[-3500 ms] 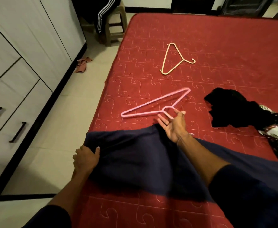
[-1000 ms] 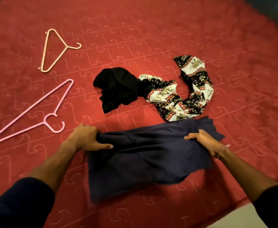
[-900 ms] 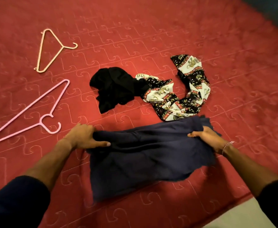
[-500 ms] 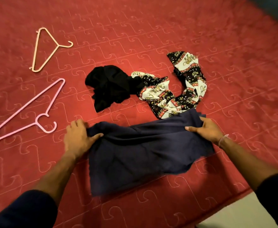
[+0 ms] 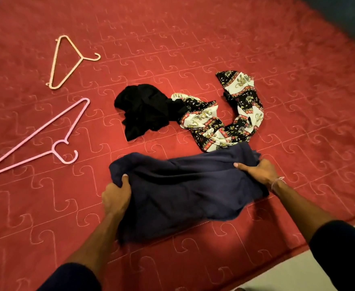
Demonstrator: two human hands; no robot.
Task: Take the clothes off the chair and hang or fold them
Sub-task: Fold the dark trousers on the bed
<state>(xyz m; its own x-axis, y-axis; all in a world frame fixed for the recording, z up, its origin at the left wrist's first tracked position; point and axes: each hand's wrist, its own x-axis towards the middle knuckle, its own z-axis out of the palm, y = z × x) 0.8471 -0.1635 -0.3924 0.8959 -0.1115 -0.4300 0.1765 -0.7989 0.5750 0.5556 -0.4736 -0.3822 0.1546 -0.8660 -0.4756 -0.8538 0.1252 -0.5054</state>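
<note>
Now my left hand (image 5: pixel 116 198) has slid down the near-left edge of the dark navy cloth garment (image 5: pixel 185 192) and bunches it, while my right hand (image 5: pixel 256 171) grips the far-right corner on the red quilted bed (image 5: pixel 193 38); folding looks under way.

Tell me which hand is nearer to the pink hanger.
Left. The left hand grips the navy garment at its left end, just right of and below the pink hanger. The right hand grips the garment's far right end, well away from it.
</note>
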